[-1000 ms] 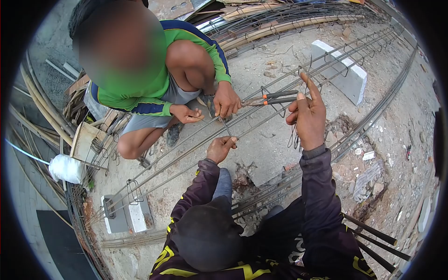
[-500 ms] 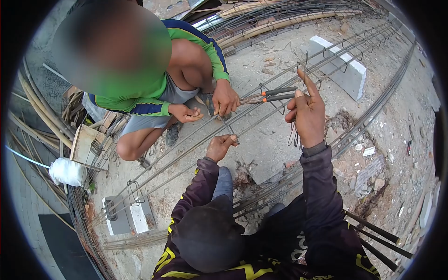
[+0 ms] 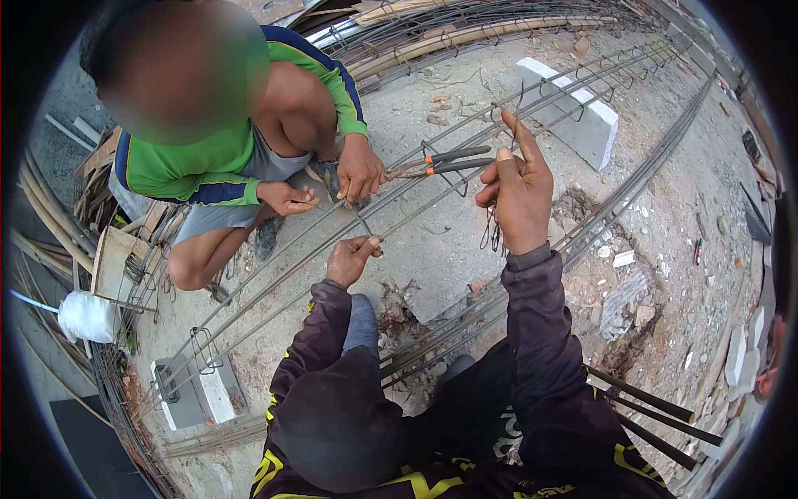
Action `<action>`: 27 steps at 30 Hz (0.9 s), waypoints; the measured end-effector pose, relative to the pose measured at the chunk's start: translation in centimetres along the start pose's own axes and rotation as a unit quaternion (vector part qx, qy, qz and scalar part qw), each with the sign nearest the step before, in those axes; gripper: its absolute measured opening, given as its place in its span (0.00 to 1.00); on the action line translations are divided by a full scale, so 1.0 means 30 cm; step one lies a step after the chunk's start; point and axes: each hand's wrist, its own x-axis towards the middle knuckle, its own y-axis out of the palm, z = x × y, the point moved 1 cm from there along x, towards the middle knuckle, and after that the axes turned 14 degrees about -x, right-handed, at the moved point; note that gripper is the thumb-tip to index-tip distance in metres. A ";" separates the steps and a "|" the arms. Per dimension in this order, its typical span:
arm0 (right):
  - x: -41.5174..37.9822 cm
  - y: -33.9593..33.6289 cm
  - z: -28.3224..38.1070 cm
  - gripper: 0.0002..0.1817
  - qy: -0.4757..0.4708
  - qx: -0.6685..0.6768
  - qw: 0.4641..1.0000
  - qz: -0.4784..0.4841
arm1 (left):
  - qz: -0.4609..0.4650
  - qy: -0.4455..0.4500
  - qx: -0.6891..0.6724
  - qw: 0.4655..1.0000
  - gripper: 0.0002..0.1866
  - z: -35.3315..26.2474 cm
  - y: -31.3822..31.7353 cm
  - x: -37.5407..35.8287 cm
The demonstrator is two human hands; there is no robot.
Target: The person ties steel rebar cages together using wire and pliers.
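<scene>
My left hand [image 3: 349, 259] pinches the end of a short steel stirrup [image 3: 362, 223] at the near edge of long rebars [image 3: 291, 287]. Over the bars farther right is my right hand [image 3: 525, 195], index finger raised and other fingers curled round thin tie wires [image 3: 492, 230] that dangle below. Pincers with black and orange handles [image 3: 459, 160] lie across the bars between my hands, their jaws near a co-worker's hand [image 3: 360, 169]. The co-worker's other hand [image 3: 287, 198] holds a thin piece close to the bars.
The co-worker in a green shirt [image 3: 224, 158] squats across the bars. Concrete blocks [image 3: 573, 116] [image 3: 218, 391] lie under both ends. A white string roll [image 3: 87, 317] is at left. Dark rods [image 3: 657, 399] are at lower right, a bar bundle [image 3: 648, 191] at right, broken rubble [image 3: 628, 303] nearby.
The whole view has shifted, so hands, bars and co-worker appear farther left. Both my hands keep nearly the same pose and place over the bars.
</scene>
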 end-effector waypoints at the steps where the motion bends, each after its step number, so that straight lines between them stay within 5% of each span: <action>1: 0.001 0.001 -0.001 0.25 -0.001 0.004 1.000 -0.001 | -0.001 -0.005 0.003 1.000 0.28 -0.013 -0.001 -0.008; 27: -0.004 0.018 -0.015 0.25 -0.018 0.045 0.999 0.022 | 0.006 0.016 -0.038 0.999 0.26 -0.052 0.004 -0.019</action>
